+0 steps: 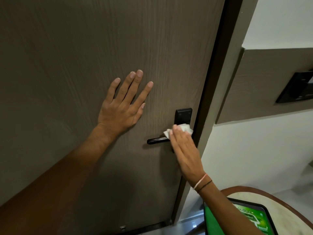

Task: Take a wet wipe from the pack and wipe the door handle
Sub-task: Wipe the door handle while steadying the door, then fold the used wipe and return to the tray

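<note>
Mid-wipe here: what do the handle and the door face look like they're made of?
Door handle: looks like dark metal with a glossy finish; a highlight runs along the lever, though coated plastic can't be excluded. Door: matte grey-brown wood-grain surface, probably laminate or veneer; fine vertical grain lines, no shine.

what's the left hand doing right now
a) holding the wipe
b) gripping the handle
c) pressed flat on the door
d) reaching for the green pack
c: the left hand lies open, fingers spread, flat against the door, while the right hand presses the wet wipe on the door handle.
</note>
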`<action>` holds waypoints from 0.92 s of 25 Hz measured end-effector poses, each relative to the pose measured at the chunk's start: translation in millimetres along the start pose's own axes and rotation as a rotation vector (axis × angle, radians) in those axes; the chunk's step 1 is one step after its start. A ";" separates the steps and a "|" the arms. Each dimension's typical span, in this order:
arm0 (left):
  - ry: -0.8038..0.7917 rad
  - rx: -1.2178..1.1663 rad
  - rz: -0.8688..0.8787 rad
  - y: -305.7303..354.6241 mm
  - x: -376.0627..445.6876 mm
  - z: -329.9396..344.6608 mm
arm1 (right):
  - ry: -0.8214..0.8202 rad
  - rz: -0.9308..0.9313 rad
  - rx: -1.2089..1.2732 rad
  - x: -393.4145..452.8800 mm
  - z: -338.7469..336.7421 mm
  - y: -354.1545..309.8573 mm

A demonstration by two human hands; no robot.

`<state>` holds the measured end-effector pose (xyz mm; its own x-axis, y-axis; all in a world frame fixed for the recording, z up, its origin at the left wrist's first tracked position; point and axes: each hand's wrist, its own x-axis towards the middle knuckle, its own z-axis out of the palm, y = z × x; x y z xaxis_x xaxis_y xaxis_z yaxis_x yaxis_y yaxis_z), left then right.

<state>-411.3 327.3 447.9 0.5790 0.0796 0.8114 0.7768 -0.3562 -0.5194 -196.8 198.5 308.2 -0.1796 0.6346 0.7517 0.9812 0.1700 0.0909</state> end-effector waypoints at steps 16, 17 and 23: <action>-0.128 -0.595 -0.182 20.6 1.6 -55.9 | -0.018 1.372 1.772 48.0 -115.4 -108.2; -0.174 -0.819 -0.303 35.3 -3.6 -69.4 | -0.080 1.372 1.835 43.6 -131.6 -91.6; -0.804 -1.822 -1.007 134.9 4.6 -129.1 | -0.224 1.249 1.540 -7.1 -172.1 11.5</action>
<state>-335.8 159.5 416.2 0.5772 0.8128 0.0780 0.0719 -0.1458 0.9867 -172.3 66.2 416.4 0.3078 0.9397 -0.1489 -0.3044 -0.0510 -0.9512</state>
